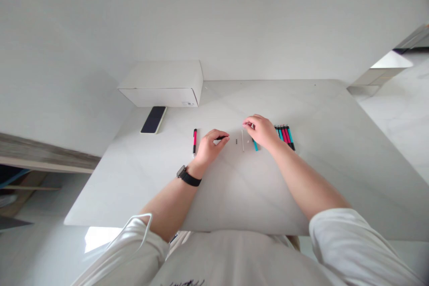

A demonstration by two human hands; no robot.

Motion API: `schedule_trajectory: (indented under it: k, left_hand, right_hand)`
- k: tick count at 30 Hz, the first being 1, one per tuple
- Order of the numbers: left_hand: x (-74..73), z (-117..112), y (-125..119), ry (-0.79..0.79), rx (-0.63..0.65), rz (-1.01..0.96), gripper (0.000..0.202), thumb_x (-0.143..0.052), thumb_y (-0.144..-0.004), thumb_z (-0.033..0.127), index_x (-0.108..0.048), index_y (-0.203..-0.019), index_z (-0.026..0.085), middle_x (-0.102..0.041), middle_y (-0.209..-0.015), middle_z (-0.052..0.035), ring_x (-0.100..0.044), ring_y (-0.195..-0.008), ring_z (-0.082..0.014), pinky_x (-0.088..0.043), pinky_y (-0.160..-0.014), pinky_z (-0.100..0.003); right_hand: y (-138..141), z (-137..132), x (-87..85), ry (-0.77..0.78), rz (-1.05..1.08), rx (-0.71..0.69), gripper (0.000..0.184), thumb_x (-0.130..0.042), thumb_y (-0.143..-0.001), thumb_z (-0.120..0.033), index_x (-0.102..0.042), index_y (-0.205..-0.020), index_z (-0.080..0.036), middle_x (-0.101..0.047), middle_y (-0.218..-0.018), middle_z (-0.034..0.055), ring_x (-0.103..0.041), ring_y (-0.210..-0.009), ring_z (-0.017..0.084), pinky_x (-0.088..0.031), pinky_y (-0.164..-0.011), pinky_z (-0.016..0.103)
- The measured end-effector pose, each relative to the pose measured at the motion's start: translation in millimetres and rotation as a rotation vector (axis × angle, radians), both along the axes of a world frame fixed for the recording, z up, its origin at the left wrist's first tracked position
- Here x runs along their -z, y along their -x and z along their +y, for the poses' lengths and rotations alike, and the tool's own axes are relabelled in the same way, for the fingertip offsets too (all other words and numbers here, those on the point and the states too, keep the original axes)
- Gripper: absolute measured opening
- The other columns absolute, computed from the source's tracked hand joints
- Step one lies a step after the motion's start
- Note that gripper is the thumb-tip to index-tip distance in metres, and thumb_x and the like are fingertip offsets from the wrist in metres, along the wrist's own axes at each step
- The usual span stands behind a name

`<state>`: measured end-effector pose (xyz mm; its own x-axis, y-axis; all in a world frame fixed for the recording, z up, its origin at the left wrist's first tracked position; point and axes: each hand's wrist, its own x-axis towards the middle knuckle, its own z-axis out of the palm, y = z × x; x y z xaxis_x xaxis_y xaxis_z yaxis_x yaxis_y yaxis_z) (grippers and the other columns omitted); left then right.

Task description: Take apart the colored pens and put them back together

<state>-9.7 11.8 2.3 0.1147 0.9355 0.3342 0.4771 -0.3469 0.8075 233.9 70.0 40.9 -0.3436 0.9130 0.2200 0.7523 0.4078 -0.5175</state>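
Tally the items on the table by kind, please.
White cardboard box: 1
Black phone: 1
Lone red-and-black pen: 1
Red and teal pens in a row by the right hand: 4 visible
Teal barrel under that hand: 1
Small loose parts: 3
Black piece in left hand: 1
Total: 12

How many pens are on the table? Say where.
6: red pen left of the left hand (it pinches a black piece); row of four right of the right hand; teal pen under that hand; more may be hidden.
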Motion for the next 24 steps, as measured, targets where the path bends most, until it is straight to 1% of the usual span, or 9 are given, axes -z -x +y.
schedule_trajectory:
  k: [2,4,7,11,13,16,18,21,24]
  left_hand:
    - [0.3,0,0,0.018,-0.008,0.004,0.017,-0.07,-0.094,0.036,-0.075,-0.104,0.023,-0.075,-0.101,-0.0064,-0.071,-0.095,-0.0193,-0.06,-0.087,-0.033]
    - [0.6,-2,-1,0.043,-0.02,-0.003,0.022,-0.075,-0.091,0.036,-0.074,-0.109,0.023,-0.075,-0.1,-0.0063,-0.071,-0.095,-0.0192,-0.06,-0.079,-0.03]
    - [0.5,-3,-1,0.046,-0.007,-0.014,0.033,-0.08,-0.087,0.037,-0.072,-0.116,0.023,-0.074,-0.099,-0.0058,-0.07,-0.094,-0.0192,-0.059,-0.074,-0.027]
    - [0.7,-4,-1,-0.012,0.053,0.004,0.034,-0.081,-0.086,0.038,-0.071,-0.116,0.024,-0.074,-0.099,-0.005,-0.07,-0.094,-0.0197,-0.059,-0.085,-0.032]
    - [1.3,-4,0,-0.036,0.077,0.021,0.033,-0.081,-0.087,0.038,-0.071,-0.115,0.024,-0.074,-0.099,-0.0047,-0.07,-0.095,-0.0201,-0.057,-0.092,-0.035]
    - [2.3,-3,1,-0.043,0.087,0.04,0.032,-0.08,-0.087,0.038,-0.07,-0.115,0.024,-0.073,-0.1,-0.0048,-0.071,-0.096,-0.0209,-0.056,-0.095,-0.038]
    - [2.3,-3,1,-0.05,0.071,0.04,0.037,-0.081,-0.087,0.04,-0.069,-0.117,0.024,-0.073,-0.102,-0.0054,-0.071,-0.098,-0.0216,-0.055,-0.096,-0.038]
    - [0.9,-4,1,-0.058,0.016,0.018,0.04,-0.078,-0.089,0.041,-0.066,-0.123,0.024,-0.073,-0.11,-0.0077,-0.07,-0.104,-0.0224,-0.055,-0.1,-0.04]
    - [-0.8,-3,1,-0.029,-0.021,-0.029,0.032,-0.069,-0.097,0.038,-0.064,-0.123,0.023,-0.073,-0.113,-0.0086,-0.071,-0.105,-0.0205,-0.055,-0.1,-0.038]
  right_hand:
    - [-5,-1,-9.2,-0.01,0.046,0.036,0.02,-0.055,-0.101,-0.03,-0.072,-0.106,-0.021,-0.072,-0.106,0.0088,-0.064,-0.093,0.021,-0.045,-0.086,0.03]
    - [-6,-5,-15.1,0.008,0.073,0.039,0.02,-0.054,-0.101,-0.031,-0.071,-0.106,-0.022,-0.073,-0.106,0.0083,-0.064,-0.09,0.02,-0.045,-0.085,0.03]
    - [1,-13,-16.2,0.121,0.085,-0.034,0.022,-0.057,-0.1,-0.039,-0.073,-0.102,-0.024,-0.074,-0.102,0.005,-0.063,-0.083,0.018,-0.044,-0.078,0.028]
    - [19,-24,-8.8,0.379,0.086,-0.156,0.034,-0.058,-0.097,-0.055,-0.074,-0.096,-0.026,-0.074,-0.088,0.0012,-0.062,-0.075,0.017,-0.041,-0.066,0.027]
    - [26,-27,-4.8,0.45,0.1,-0.188,0.04,-0.055,-0.097,-0.059,-0.074,-0.092,-0.025,-0.07,-0.079,-0.0002,-0.059,-0.07,0.016,-0.038,-0.062,0.026]
    - [30,-28,-1.6,0.486,0.135,-0.211,0.045,-0.053,-0.096,-0.063,-0.072,-0.085,-0.023,-0.062,-0.069,-0.0018,-0.053,-0.065,0.015,-0.035,-0.059,0.026]
    - [28,-27,-1.9,0.494,0.184,-0.212,0.045,-0.053,-0.096,-0.063,-0.071,-0.086,-0.023,-0.06,-0.069,-0.0023,-0.052,-0.064,0.015,-0.035,-0.059,0.026]
    - [21,-22,-4.5,0.474,0.24,-0.164,0.044,-0.053,-0.095,-0.062,-0.072,-0.09,-0.023,-0.061,-0.07,-0.0023,-0.051,-0.063,0.015,-0.035,-0.058,0.026]
    - [13,-18,-6.7,0.459,0.245,-0.092,0.045,-0.052,-0.095,-0.063,-0.072,-0.092,-0.023,-0.062,-0.072,-0.0012,-0.049,-0.06,0.015,-0.034,-0.056,0.027]
